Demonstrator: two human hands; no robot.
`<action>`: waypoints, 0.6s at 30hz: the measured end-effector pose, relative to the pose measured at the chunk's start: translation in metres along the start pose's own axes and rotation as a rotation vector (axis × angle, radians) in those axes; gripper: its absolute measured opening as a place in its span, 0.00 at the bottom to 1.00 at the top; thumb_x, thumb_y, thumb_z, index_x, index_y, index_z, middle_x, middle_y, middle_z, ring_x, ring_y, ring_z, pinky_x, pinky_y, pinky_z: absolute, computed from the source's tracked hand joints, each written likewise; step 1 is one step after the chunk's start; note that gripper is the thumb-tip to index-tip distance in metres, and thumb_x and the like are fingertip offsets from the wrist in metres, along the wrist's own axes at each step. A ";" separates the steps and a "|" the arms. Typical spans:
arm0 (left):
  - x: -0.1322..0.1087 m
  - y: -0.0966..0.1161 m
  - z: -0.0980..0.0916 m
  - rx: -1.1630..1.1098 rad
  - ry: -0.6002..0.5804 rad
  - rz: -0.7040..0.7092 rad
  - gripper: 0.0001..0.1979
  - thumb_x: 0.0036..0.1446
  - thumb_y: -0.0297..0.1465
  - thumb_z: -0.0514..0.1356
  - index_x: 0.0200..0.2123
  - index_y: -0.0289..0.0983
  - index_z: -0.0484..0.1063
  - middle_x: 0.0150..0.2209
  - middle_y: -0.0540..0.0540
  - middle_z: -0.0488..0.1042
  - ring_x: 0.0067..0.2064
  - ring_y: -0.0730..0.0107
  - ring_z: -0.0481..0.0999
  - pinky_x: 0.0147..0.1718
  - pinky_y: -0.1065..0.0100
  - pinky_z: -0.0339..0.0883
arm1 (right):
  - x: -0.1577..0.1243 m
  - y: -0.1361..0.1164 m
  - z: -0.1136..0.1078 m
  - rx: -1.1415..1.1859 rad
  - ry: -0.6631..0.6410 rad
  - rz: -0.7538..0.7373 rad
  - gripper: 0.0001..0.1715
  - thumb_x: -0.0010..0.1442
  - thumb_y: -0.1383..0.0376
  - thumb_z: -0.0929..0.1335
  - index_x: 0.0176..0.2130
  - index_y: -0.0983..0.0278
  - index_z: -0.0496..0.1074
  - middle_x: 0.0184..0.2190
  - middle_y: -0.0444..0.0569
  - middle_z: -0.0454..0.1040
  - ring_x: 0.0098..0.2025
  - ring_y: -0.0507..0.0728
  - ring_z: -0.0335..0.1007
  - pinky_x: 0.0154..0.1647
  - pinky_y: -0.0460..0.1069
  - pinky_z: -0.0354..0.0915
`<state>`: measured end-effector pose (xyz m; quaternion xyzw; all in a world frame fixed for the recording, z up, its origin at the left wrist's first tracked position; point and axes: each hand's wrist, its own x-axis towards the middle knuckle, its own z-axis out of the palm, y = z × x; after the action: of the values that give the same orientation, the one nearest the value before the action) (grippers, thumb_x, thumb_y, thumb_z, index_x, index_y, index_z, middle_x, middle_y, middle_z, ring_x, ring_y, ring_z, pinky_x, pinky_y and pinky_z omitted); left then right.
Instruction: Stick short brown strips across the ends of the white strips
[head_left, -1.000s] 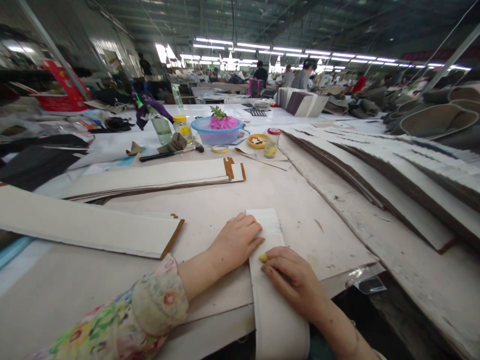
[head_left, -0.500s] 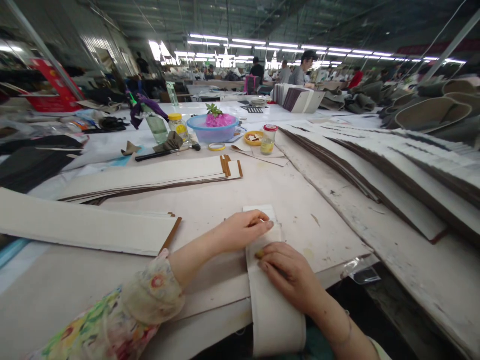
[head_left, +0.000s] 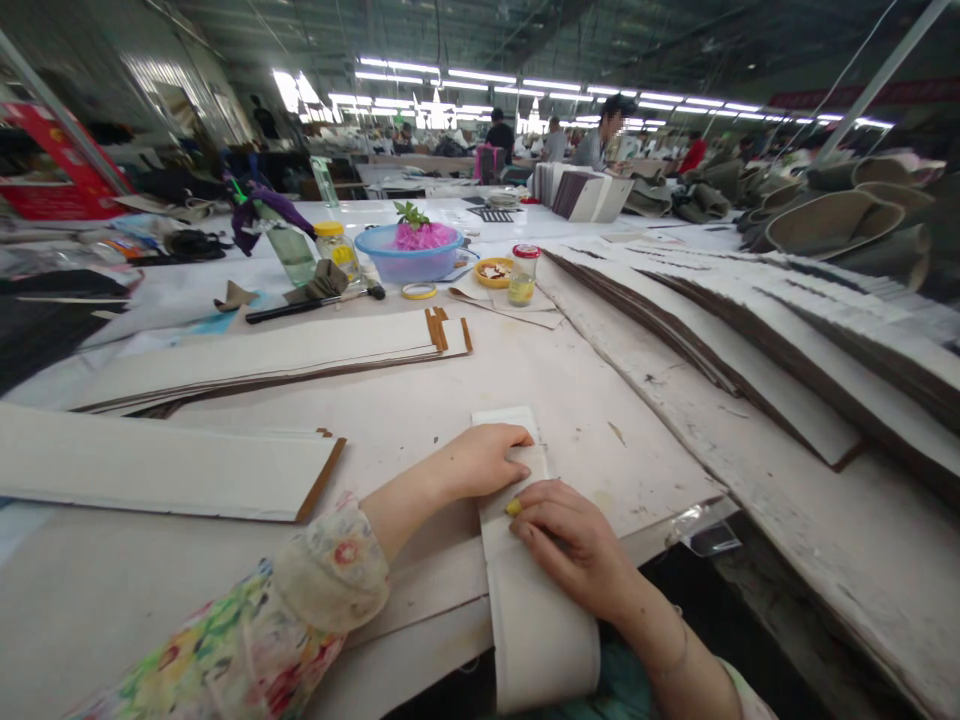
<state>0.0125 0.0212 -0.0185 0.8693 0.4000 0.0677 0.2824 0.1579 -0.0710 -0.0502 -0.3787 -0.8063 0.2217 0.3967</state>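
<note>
A long white strip (head_left: 536, 610) lies over the table's front edge, its near end curving down. A second white piece (head_left: 502, 415) shows at its far end. My left hand (head_left: 491, 462) rests across the strip, fingers bent down at its right side and the thumb a little apart. Closer to me, my right hand (head_left: 574, 545) has its fingers curled together and pressed on the strip. A small yellow thing (head_left: 513, 507) shows at its fingertip; whether it is held or worn I cannot tell. The undersides of both hands are hidden.
Stacked white strips with brown ends (head_left: 322, 465) lie to the left. Long layered panels (head_left: 750, 330) cover the right side. Farther back stand a blue basin (head_left: 409, 262), a red-lidded jar (head_left: 523, 278) and a yellow dish (head_left: 491, 275). A black-handled brush (head_left: 300, 305) lies nearby.
The whole view has shifted slightly left. My left thumb has moved back toward the hand, opening a gap to the index finger. Both hands stay on the strip.
</note>
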 end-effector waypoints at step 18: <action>-0.008 0.007 0.003 0.036 0.020 0.026 0.13 0.49 0.30 0.58 0.41 0.36 0.67 0.42 0.45 0.71 0.44 0.62 0.69 0.44 0.64 0.61 | -0.003 0.008 -0.010 -0.116 0.002 0.034 0.07 0.57 0.70 0.62 0.27 0.63 0.64 0.28 0.47 0.67 0.34 0.54 0.61 0.35 0.51 0.60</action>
<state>0.0127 0.0101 -0.0166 0.8785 0.3928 0.0728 0.2619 0.1711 -0.0676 -0.0511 -0.4151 -0.8107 0.1809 0.3712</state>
